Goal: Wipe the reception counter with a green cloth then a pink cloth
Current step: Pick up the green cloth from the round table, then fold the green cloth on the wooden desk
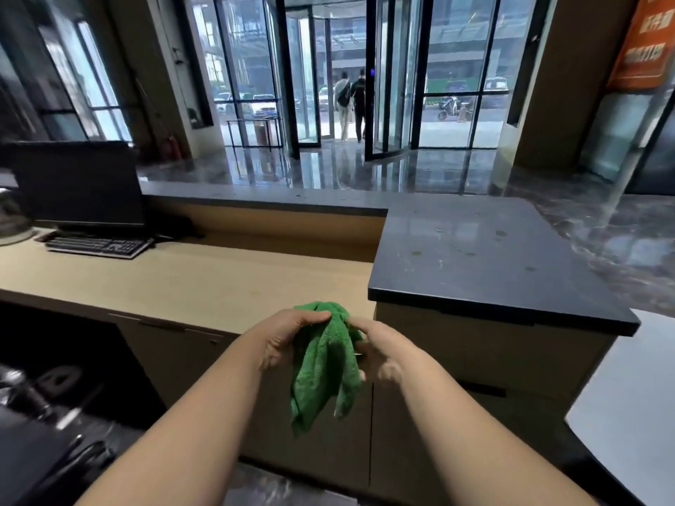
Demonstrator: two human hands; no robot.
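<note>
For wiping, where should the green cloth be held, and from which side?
Probably the bunched top of the green cloth, coming from above with the palm over it. The left hand and right hand both hold it there, and the rest hangs loose below.

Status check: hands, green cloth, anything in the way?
Left hand and right hand both grip green cloth, bunched, held in air. Dark counter top shows spots. Keyboard sits far left.
</note>
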